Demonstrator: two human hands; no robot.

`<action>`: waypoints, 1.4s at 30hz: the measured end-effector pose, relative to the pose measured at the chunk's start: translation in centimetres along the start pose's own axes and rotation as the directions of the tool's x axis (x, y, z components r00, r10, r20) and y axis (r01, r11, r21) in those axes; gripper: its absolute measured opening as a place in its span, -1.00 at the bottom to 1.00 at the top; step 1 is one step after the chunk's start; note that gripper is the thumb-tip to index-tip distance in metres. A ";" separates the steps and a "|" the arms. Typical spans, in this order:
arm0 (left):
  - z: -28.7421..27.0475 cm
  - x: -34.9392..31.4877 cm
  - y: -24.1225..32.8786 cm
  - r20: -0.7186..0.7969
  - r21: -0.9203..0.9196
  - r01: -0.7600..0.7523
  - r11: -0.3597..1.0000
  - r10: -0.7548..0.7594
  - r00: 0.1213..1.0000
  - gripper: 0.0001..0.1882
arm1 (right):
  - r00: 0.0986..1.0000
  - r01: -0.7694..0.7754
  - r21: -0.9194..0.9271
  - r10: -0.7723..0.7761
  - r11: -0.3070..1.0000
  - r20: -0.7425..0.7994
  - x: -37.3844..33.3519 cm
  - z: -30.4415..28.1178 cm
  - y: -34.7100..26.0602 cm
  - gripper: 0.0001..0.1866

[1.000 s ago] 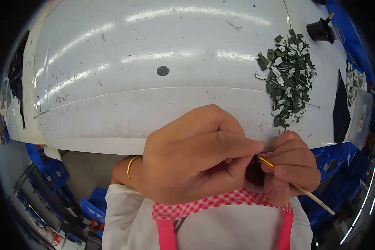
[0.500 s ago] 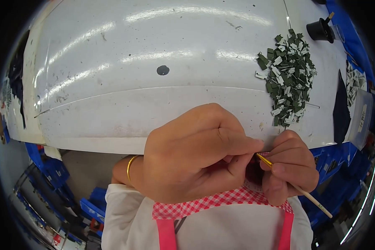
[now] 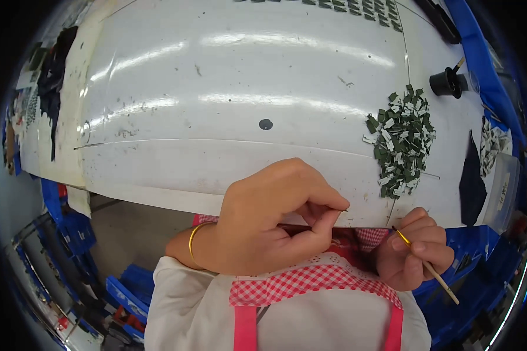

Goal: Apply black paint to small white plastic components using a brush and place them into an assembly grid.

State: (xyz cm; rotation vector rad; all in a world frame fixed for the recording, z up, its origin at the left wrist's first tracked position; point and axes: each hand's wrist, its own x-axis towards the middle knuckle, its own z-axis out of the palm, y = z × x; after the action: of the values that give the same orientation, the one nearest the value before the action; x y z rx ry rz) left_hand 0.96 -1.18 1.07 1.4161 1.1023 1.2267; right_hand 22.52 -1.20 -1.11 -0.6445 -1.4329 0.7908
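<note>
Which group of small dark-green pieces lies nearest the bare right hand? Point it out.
The jumbled green-and-white heap, just beyond the right hand; the green group at the picture's top lies in rows.

A workshop, shown by blue bins [image 3: 75, 229] and piled small parts [image 3: 405, 146].

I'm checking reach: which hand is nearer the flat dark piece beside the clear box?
Right. In the picture, the right hand is below and left of the flat dark piece; the left hand lies farther to its left.
</note>
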 end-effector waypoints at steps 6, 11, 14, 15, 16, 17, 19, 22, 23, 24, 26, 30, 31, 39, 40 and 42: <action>-7.8 0.7 1.5 -0.289 0.002 0.210 0.978 -0.200 0.936 -0.83 | 0.999 0.035 -0.028 -0.035 0.999 0.022 0.1 -0.8 0.6 -0.86; -14.6 7.6 1.5 -0.359 0.233 0.288 0.929 -0.193 0.913 -0.87 | 0.995 0.061 -0.035 -0.058 0.998 0.082 0.0 -0.6 0.9 -0.85; -17.1 13.3 0.0 -0.297 0.247 0.244 0.938 -0.166 0.940 -0.85 | 0.997 0.060 -0.053 -0.057 0.997 0.053 0.0 -0.4 1.1 -0.84; -17.6 15.3 -0.8 -0.281 0.243 0.230 0.942 -0.159 0.947 -0.85 | 0.997 0.059 -0.068 -0.056 0.996 0.045 0.0 -0.4 1.1 -0.84; -18.1 17.0 -1.4 -0.292 0.227 0.223 0.948 -0.152 0.944 -0.84 | 0.996 0.073 -0.060 -0.070 0.996 0.047 0.0 -0.3 1.1 -0.84; -18.6 18.5 -2.2 -0.303 0.211 0.216 0.953 -0.147 0.942 -0.83 | 0.996 0.074 -0.066 -0.071 0.995 0.050 -0.2 -0.2 1.1 -0.84; -19.2 21.8 -4.1 -0.287 0.219 0.180 0.959 -0.112 0.951 -0.84 | 0.996 0.073 -0.090 -0.068 0.993 0.059 -0.3 -0.2 1.0 -0.84; -17.5 24.5 -4.9 -0.258 0.260 0.156 0.953 -0.087 0.962 -0.85 | 0.995 0.079 -0.136 -0.069 0.988 0.072 -0.2 -0.5 1.0 -0.84; -17.0 25.1 -4.7 -0.261 0.306 0.167 0.937 -0.086 0.962 -0.85 | 0.994 0.083 -0.150 -0.072 0.985 0.083 -0.1 -0.5 1.0 -0.84; -16.6 25.5 -4.7 -0.263 0.352 0.179 0.919 -0.087 0.961 -0.85 | 0.993 0.087 -0.163 -0.072 0.983 0.092 -0.2 -0.5 1.0 -0.85; -16.4 25.8 -4.7 -0.267 0.397 0.193 0.897 -0.089 0.959 -0.85 | 0.992 0.088 -0.174 -0.071 0.981 0.104 -0.3 -0.5 0.9 -0.85; -17.0 26.0 -5.5 -0.189 0.430 0.083 0.899 0.000 0.982 -0.85 | 0.996 0.067 -0.177 -0.055 0.982 0.072 -0.7 -0.3 1.0 -0.84; -17.0 26.0 -5.5 -0.189 0.431 0.084 0.899 -0.002 0.982 -0.85 | 0.996 0.065 -0.176 -0.053 0.982 0.072 -0.6 -0.3 1.0 -0.84; -16.8 25.7 -5.1 -0.186 0.416 0.110 0.903 -0.034 0.982 -0.84 | 0.994 0.081 -0.183 -0.067 0.980 0.081 -0.2 -0.3 1.0 -0.84; -16.9 25.6 -4.9 -0.189 0.406 0.111 0.907 -0.036 0.981 -0.83 | 0.994 0.084 -0.178 -0.070 0.980 0.081 -0.1 -0.3 1.0 -0.84; -17.3 25.1 -4.9 -0.202 0.382 0.116 0.917 -0.039 0.979 -0.83 | 0.994 0.090 -0.175 -0.077 0.980 0.082 -0.1 -0.2 1.0 -0.83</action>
State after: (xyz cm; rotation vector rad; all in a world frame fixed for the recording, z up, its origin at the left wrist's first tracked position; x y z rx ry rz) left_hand -14.00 25.80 1.40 1.5531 1.5932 1.1424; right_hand 22.66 -0.64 -1.97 -0.6920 -1.6014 0.6306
